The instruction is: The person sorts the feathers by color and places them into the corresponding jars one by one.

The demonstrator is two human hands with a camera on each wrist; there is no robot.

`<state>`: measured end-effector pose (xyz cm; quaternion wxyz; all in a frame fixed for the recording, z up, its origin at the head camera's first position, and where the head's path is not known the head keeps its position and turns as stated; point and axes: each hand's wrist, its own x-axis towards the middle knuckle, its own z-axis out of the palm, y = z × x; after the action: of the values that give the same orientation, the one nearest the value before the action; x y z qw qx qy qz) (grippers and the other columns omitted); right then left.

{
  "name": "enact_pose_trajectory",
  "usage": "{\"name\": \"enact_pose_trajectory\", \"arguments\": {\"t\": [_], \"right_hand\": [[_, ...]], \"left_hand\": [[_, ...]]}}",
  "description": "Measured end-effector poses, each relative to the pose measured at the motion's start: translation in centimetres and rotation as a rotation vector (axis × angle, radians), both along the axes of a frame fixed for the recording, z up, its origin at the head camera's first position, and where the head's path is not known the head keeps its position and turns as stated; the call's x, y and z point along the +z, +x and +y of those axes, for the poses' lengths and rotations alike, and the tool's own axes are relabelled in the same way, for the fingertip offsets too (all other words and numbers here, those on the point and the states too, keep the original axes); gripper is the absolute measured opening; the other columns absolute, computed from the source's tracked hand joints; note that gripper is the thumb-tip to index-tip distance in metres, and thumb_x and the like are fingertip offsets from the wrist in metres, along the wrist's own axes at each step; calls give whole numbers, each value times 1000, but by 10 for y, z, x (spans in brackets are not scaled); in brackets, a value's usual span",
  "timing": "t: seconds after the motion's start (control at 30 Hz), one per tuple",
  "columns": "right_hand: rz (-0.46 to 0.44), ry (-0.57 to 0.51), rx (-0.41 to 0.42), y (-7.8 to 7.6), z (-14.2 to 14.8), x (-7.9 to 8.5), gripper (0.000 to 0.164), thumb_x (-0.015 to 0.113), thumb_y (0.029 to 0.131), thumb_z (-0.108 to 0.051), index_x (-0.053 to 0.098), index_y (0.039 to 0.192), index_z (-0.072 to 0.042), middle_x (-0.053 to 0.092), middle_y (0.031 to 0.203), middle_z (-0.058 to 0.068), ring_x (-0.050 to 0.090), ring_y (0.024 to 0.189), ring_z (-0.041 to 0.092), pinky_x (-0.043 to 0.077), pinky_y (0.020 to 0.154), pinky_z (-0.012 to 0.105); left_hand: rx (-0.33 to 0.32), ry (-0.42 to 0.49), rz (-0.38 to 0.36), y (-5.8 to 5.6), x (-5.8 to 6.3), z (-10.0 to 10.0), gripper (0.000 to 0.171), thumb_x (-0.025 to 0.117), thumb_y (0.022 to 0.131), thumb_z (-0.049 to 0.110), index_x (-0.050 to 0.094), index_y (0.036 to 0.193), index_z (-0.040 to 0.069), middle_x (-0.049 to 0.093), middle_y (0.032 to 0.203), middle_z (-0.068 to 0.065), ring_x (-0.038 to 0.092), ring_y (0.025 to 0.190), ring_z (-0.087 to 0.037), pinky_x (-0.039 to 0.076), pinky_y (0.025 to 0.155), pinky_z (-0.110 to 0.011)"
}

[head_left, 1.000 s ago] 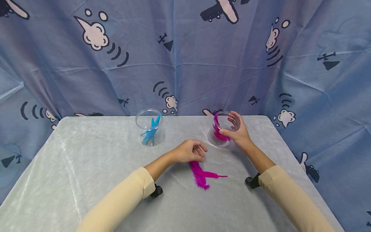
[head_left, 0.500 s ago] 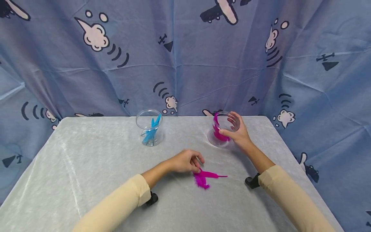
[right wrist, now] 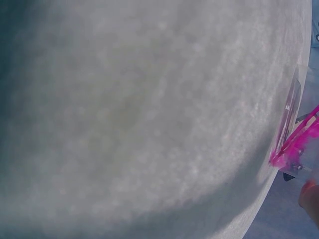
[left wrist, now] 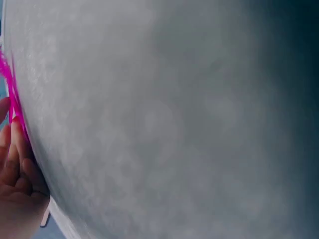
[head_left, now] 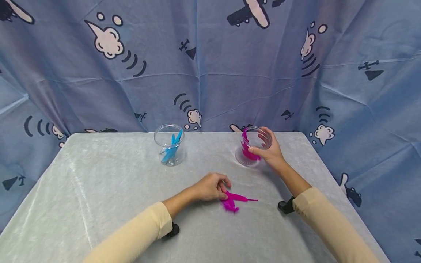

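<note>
In the head view my left hand (head_left: 210,187) pinches a magenta feather (head_left: 235,197) between thumb and fingertips, low over the table. A fluffy part points toward me and a thin quill points right; whether this is one feather or two overlapping cannot be told. The left wrist view shows magenta strands (left wrist: 15,94) at the fingertips. My right hand (head_left: 273,150) grips a clear plastic cup (head_left: 247,160), thumb on the near side and fingers round the far side. The cup stands on the table with magenta feathers (head_left: 250,151) inside, also visible in the right wrist view.
A second clear plastic cup (head_left: 168,140) stands to the left at the back, holding blue feathers (head_left: 171,149). Both cups are near the far edge of the pale cloth-covered table (head_left: 108,175). Behind it hangs a blue printed curtain (head_left: 164,65).
My left hand has moved toward me and slightly left, onto the magenta feather, whose fluffy end has shifted slightly. The right hand and the cup it holds have stayed in place.
</note>
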<state>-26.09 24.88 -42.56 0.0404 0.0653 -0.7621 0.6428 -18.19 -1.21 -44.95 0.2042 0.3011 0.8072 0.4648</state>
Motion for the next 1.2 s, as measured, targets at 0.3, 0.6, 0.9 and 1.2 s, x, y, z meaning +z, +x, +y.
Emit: {"name": "enact_pose_trajectory", "arguments": {"t": [0.3,0.6,0.9,1.2], "right_hand": [[-3,0,-5,1,0,0,90,76,85,0,20,155,-8,30,157,18,26,145,33,17,119,55],[-9,-4,-6,0,1,0,90,76,84,2,21,154,-8,29,158,20,26,146,33,17,119,55],[-29,-18,4,-3,3,-2,89,74,85,4,20,154,-7,26,158,22,23,146,35,15,119,56],[-10,-3,1,-2,1,-3,91,77,85,0,20,155,-9,29,158,15,24,146,32,16,119,55]], "left_hand": [[17,6,37,2,-1,2,24,77,78,-9,68,99,-2,67,71,0,56,58,-1,47,58,-15],[23,-2,-2,1,-1,1,23,76,80,-7,69,101,-1,66,71,1,55,59,-2,45,57,-16],[33,88,-54,-6,7,-5,21,72,83,-9,66,103,-7,66,72,-3,56,61,-4,46,59,-16],[133,171,-12,-25,42,-12,22,73,86,-2,68,108,-2,69,81,-4,60,69,-9,48,64,-20]]}}
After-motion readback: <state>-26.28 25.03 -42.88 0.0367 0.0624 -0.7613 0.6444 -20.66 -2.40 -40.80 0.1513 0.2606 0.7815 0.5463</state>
